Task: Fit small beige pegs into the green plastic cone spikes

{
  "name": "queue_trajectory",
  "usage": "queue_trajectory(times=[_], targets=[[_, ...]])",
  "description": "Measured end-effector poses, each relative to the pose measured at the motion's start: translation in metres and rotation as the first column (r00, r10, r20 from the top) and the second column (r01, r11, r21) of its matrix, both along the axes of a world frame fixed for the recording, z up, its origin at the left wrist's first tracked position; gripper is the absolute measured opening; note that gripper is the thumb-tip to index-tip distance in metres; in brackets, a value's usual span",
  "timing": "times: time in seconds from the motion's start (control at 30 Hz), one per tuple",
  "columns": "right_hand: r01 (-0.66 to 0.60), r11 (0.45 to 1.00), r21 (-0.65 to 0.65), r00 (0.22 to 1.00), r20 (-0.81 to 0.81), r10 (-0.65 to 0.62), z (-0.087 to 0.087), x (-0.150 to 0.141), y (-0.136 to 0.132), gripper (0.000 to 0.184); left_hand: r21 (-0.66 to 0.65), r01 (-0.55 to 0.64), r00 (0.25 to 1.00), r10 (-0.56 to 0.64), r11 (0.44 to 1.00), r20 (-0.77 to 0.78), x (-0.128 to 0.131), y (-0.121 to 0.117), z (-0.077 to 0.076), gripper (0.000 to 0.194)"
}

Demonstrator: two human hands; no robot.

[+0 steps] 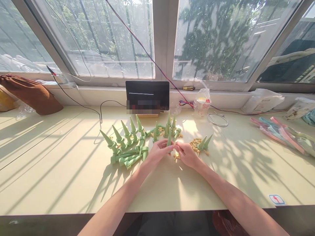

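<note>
My left hand [158, 151] is closed around a green plastic plant watering spike [169, 137], its pointed tip up. Close against it, my right hand [187, 154] pinches a small yellow plastic valve [174, 144] at the spike's side; fingers partly hide it. Left of my hands, several green spikes stand in a slanting row [127, 133], with green tubes [131, 158] lying in front. More upright spikes [173, 122] stand behind my hands. To the right, two spikes [205, 143] sit beside a pile of small yellow valves [196, 144]. A few yellow pieces [176, 156] lie under my right hand.
A dark-screened tablet [147, 95] stands at the back of the pale table [73, 193]. Nearby are a bagged cup [203, 102], a coiled white cable [218, 120] and a screwdriver [188, 88] on the sill. Pink and green bagged items [280, 134] lie right; a brown pouch [31, 93] lies left.
</note>
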State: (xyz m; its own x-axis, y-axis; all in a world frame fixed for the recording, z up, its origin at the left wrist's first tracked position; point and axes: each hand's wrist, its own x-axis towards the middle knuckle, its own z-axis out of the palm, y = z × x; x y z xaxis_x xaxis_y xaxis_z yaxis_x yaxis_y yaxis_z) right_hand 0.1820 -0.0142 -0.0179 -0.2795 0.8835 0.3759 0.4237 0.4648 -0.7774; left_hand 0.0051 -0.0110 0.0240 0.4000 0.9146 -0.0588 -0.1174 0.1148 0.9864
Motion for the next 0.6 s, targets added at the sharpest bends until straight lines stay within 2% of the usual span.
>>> queue_trajectory(times=[0.33, 0.6], targets=[[0.006, 1.0, 0.015, 1.0, 0.026, -0.007, 0.0013, 0.0013, -0.0009, 0.042, 0.136, 0.06, 0.998, -0.062, 0.989, 0.014, -0.0021, 0.001, -0.0021, 0.023], [0.016, 1.0, 0.011, 1.0, 0.024, -0.016, 0.0007, 0.001, -0.0009, 0.045, 0.164, 0.052, 0.999, -0.051, 0.985, -0.009, -0.0018, 0.0008, 0.0005, 0.024]])
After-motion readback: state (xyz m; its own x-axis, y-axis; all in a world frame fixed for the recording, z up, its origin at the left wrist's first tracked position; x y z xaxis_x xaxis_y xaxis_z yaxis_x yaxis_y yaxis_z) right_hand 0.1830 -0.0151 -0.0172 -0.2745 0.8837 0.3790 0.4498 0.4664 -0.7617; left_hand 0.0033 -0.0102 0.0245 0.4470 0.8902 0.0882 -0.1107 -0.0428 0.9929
